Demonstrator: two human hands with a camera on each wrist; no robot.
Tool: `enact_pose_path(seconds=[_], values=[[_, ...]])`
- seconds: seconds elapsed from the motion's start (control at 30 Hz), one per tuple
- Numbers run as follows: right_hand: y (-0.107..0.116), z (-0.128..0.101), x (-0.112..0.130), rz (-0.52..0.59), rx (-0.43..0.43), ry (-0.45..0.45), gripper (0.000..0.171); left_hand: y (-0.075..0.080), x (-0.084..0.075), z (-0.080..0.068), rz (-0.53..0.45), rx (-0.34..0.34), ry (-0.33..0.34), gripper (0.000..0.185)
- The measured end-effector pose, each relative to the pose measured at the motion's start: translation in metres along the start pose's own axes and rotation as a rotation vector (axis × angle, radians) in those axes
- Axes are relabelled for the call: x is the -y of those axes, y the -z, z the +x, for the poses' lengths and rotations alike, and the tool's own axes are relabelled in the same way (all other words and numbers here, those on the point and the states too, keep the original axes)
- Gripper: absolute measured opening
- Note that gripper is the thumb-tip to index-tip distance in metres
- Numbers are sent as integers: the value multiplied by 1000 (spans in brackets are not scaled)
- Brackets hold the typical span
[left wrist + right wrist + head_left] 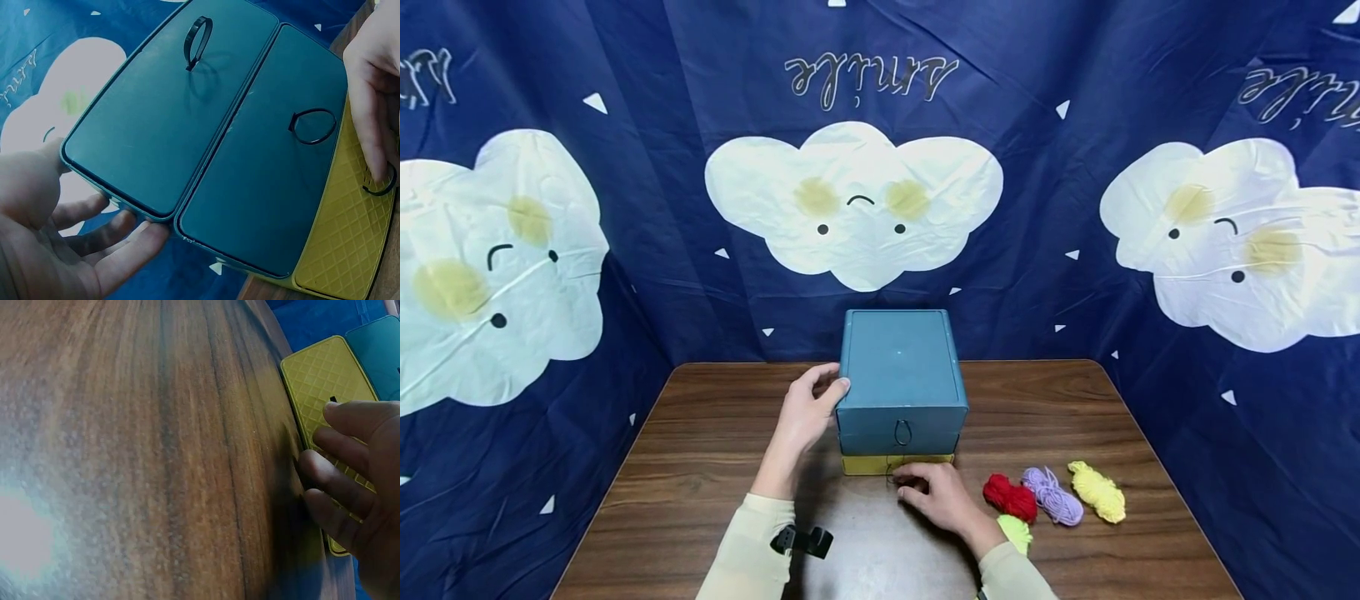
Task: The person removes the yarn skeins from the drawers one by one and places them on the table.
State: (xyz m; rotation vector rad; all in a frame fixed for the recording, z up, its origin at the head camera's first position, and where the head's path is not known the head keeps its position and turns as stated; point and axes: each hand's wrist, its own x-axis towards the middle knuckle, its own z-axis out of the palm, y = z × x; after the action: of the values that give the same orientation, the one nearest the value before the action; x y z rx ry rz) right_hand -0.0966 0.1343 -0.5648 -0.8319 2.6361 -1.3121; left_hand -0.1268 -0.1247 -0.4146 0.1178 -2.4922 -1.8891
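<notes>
1. Nearest, the lime yarn (1017, 530) sits right beside the right sleeve (1011, 575); a careless elbow might knock it along.
2. The bare bench (850, 542) before the stack offers open room for a straight pull, with only the right hand (936, 496) and forearm in that path.
3. That hand's fingers are partly spread, tips at the black ring (377, 194); I cannot tell whether they clamp it. So thin a loop could slip or bend under a skewed tug.
4. Red yarn (1010, 498), purple yarn (1052, 497) and yellow yarn (1099, 492) lie to the right, narrowing sideways room.
5. The yellow drawer (340, 237) is lowest, beneath the blue drawers (898, 358); a jerk could drag the whole stack.
6. The left hand (808, 408), fingers apart, rests against the stack's left side; too light a brace might let it swivel.
7. Behind, the curtain (1030, 83) leaves little room.
</notes>
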Motion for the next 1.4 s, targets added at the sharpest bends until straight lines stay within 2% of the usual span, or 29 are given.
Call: enact_pose_path(seconds=[0.27,0.73,1.1,1.4], values=[[-4,2,2,-103,-109,55,12,0,-1,0,-12,5,10,49],[-10,0,9,-141,-194,72,10,1,0,1,-13,10,12,49],[-6,-12,20,-106,-111,64,10,2,1,2,3,3,-11,48],[-12,-30,23,-75,-88,73,8,2,0,1,8,6,-16,49]])
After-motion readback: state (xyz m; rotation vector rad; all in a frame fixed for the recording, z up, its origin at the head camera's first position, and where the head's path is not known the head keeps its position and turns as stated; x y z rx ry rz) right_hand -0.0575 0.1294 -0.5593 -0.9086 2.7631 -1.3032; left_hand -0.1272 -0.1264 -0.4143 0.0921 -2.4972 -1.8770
